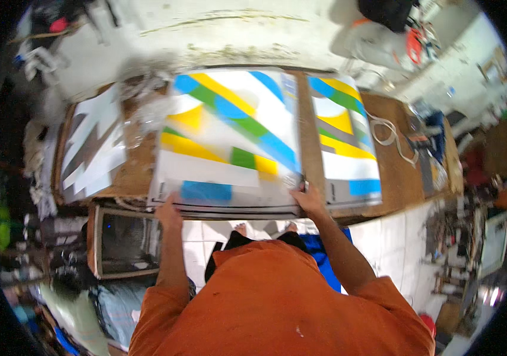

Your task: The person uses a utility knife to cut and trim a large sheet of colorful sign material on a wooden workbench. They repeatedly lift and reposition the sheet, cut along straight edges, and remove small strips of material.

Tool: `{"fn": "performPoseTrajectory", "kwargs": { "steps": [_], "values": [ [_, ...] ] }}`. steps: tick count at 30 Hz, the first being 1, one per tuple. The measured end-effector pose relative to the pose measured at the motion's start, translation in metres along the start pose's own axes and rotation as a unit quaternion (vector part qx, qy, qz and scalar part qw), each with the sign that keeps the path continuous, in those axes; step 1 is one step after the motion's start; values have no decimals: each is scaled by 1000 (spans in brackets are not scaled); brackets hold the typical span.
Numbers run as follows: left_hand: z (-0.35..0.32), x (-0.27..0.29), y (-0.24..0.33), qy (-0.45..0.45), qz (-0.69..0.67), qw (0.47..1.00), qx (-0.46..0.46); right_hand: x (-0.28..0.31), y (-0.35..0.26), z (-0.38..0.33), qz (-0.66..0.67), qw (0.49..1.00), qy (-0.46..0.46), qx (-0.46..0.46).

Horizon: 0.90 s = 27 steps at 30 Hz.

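A large printed sheet (pixel 206 130) with yellow, green, blue and white shapes lies across the middle of the wooden table. A hazy, see-through plastic layer (pixel 241 193) seems to cover its near part, with dark lines along the front edge. My left hand (pixel 169 212) grips the near left corner, its fingertips partly blurred. At the near right corner my right hand (pixel 309 200) has its fingers closed on the edge. A small dark spot shows by the right fingertips; I cannot make out what it is.
To the right lies a second, similarly coloured printed sheet (pixel 339 139), with a white cable (pixel 393 139) beyond it. Grey and white sheets (pixel 96 145) and crumpled clear plastic (pixel 146 110) are on the left. A framed box (pixel 126 243) stands below the table's front edge (pixel 348 221).
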<state>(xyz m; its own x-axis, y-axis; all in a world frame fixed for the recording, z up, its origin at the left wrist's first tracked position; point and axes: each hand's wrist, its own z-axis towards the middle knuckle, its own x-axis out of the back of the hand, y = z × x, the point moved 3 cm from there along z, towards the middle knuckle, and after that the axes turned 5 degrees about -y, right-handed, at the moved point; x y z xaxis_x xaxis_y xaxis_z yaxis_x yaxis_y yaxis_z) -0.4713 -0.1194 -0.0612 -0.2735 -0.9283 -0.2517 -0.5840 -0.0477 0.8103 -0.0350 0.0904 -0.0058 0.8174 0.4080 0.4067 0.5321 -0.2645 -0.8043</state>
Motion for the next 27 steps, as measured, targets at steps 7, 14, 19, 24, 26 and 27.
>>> {"fn": "performPoseTrajectory", "kwargs": {
  "steps": [7,14,19,24,26,27],
  "values": [
    [-75,-21,33,197,426,745,-474,164,58,-24,-161,860,478,74],
    [-202,-250,-116,-374,455,735,-335,255,96,-14,-213,909,353,-58],
    [-274,-336,-199,-274,624,476,-556,235,76,-7,-315,916,247,33],
    [-282,-349,-220,-278,627,521,-508,230,72,4,-208,961,170,-63],
    [-285,-355,-215,-285,638,528,-484,243,74,6,100,994,-10,-34],
    [-286,-357,-208,-324,589,604,-429,252,74,5,246,965,-92,-15]
  ]
}}
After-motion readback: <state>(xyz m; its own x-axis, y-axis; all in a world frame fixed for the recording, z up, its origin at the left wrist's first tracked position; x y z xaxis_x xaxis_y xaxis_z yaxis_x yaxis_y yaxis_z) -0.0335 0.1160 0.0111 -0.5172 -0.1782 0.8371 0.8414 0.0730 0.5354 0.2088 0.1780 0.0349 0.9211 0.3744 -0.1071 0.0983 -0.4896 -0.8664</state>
